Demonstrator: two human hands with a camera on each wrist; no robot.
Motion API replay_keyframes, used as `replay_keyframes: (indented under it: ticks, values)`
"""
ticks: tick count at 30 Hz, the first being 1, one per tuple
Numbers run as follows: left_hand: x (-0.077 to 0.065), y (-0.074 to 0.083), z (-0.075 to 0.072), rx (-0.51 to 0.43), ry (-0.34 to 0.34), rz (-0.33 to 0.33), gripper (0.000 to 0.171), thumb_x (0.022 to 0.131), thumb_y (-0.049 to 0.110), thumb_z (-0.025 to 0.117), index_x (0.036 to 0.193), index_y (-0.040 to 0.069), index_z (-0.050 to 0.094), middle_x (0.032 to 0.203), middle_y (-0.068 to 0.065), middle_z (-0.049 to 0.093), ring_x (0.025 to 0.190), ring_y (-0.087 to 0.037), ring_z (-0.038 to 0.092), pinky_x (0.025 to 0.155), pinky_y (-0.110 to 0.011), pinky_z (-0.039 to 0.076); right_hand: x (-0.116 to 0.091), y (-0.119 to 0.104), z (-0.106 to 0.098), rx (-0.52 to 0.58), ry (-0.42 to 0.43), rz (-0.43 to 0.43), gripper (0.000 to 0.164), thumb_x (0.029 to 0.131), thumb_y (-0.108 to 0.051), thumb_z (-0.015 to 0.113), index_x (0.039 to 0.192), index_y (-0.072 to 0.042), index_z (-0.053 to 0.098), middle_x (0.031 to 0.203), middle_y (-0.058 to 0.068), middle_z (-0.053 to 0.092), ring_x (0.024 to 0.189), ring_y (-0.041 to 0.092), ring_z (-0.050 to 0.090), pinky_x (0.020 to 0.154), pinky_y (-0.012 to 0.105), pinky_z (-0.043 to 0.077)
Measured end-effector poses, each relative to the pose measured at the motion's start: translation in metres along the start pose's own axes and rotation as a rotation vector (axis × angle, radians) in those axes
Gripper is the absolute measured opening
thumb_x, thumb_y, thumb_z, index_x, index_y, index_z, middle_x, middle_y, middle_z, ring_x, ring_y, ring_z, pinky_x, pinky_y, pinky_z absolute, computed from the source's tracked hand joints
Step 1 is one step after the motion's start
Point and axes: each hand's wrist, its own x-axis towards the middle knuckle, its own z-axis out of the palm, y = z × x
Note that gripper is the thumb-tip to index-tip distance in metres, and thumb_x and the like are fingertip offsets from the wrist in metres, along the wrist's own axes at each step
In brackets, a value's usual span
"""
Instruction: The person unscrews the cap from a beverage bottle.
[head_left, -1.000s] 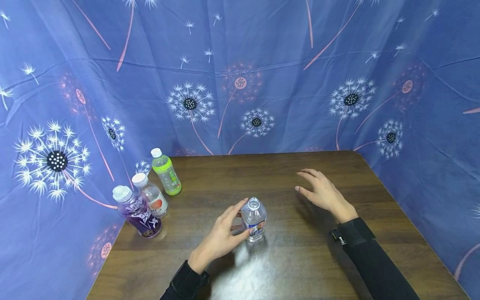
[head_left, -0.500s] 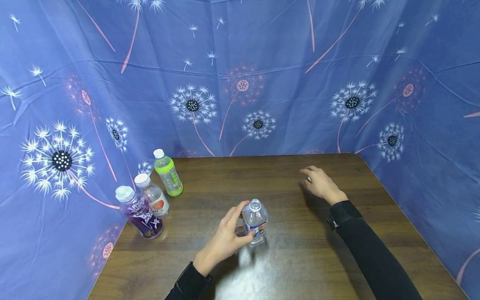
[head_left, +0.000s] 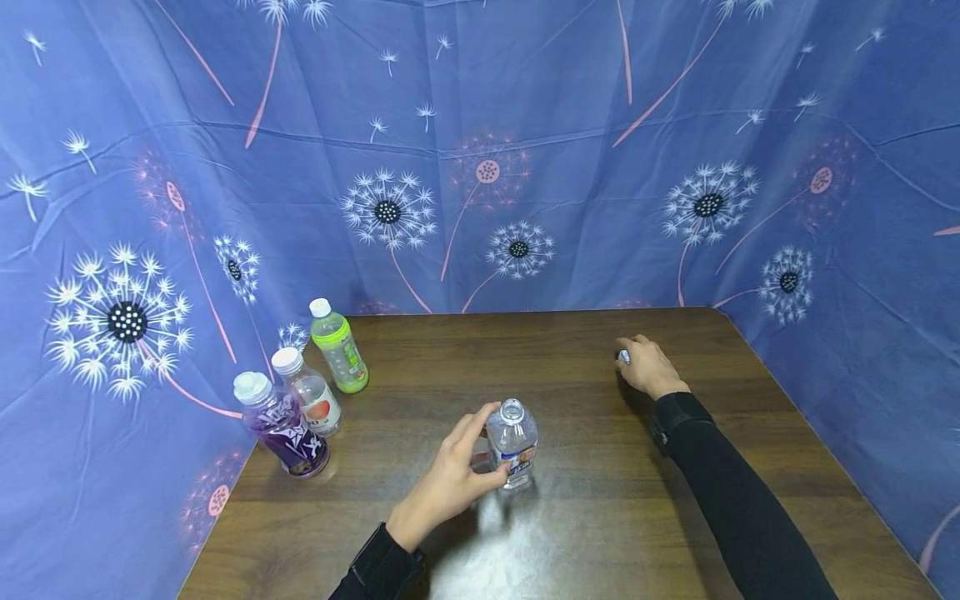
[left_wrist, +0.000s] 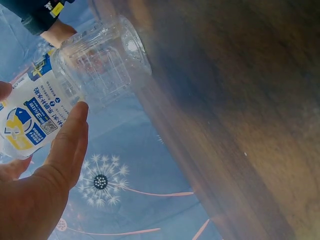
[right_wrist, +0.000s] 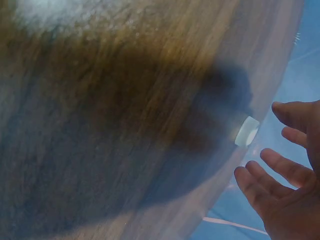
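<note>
My left hand (head_left: 450,475) holds a clear, uncapped plastic bottle (head_left: 513,437) near the middle of the table, thumb on one side and fingers on the other. The left wrist view shows its blue, white and yellow label (left_wrist: 32,117); whether the base touches the table I cannot tell. Toward the table's far right, my right hand (head_left: 648,367) is lowered over a small white bottle cap (right_wrist: 247,131). In the right wrist view the thumb and fingers of the right hand (right_wrist: 295,175) are spread around the cap, with visible gaps between them and it.
Three capped bottles stand at the table's left edge: a purple one (head_left: 291,437), a clear one with a fruit label (head_left: 315,404) and a green one (head_left: 341,354). A blue dandelion-print cloth (head_left: 450,100) hangs around the wooden table (head_left: 480,350).
My right hand has moved forward and down to the cap, its fingers drawing in from a wider spread. The left hand stays on the bottle. The head view has shifted slightly.
</note>
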Motion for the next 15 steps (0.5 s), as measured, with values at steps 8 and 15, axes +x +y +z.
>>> replay_keyframes:
  ticks: [8, 15]
  values:
    - [0.001, 0.0, -0.001, 0.001, 0.002, -0.009, 0.095, 0.088, 0.005, 0.08, 0.163, 0.034, 0.03, 0.137, -0.008, 0.054, 0.124, -0.029, 0.061, 0.094, -0.035, 0.064, 0.008, 0.004, 0.004, -0.049, -0.01, -0.052, 0.047, 0.098, -0.006, 0.064, 0.145, 0.002, 0.058, 0.136, 0.033, 0.057, 0.127, 0.051, 0.056, 0.106, 0.064, 0.052]
    - [0.0, 0.001, -0.001, -0.001, 0.001, -0.016, 0.095, 0.088, 0.005, 0.08, 0.163, 0.034, 0.031, 0.137, -0.009, 0.054, 0.124, -0.029, 0.06, 0.094, -0.035, 0.064, 0.014, 0.002, 0.006, -0.077, -0.087, -0.033, 0.047, 0.1, -0.004, 0.064, 0.145, 0.002, 0.058, 0.141, 0.034, 0.056, 0.132, 0.051, 0.052, 0.111, 0.062, 0.05]
